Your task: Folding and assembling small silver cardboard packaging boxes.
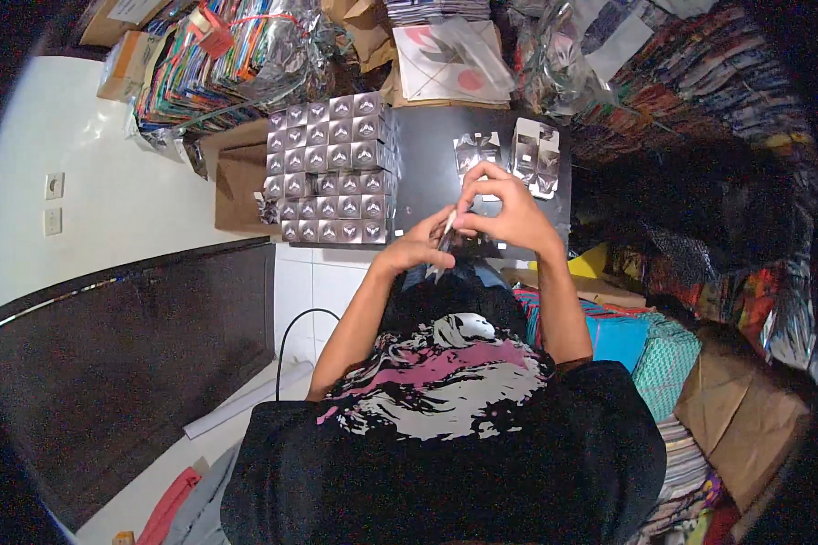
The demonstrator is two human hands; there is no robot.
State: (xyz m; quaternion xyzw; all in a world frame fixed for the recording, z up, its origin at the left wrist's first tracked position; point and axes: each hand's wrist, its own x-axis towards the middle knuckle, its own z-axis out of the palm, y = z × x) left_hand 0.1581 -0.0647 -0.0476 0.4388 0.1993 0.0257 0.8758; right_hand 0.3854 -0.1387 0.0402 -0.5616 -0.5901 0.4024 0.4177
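Both hands are on a small flat printed carton (444, 244), seen nearly edge-on just over the table's front edge. My left hand (417, 249) holds its lower part, thumb on the near side. At the upper end, my right hand (504, 210) pinches it between thumb and forefinger. Beyond the right hand, flattened dark-and-white cartons (537, 160) lie on a black table (426, 146), with another flat carton group (476, 151) just left of them. To the left rises a block of small folded boxes (328, 167), stacked in rows with a round emblem facing up.
An open cardboard box (242, 187) stands left of the stack. Bundled plastic packaging (204, 82) and a pile of printed sheets (450, 61) line the back. Wrapped stacks (668, 354) crowd my right side. Small white pieces (399, 233) lie near the table's front edge.
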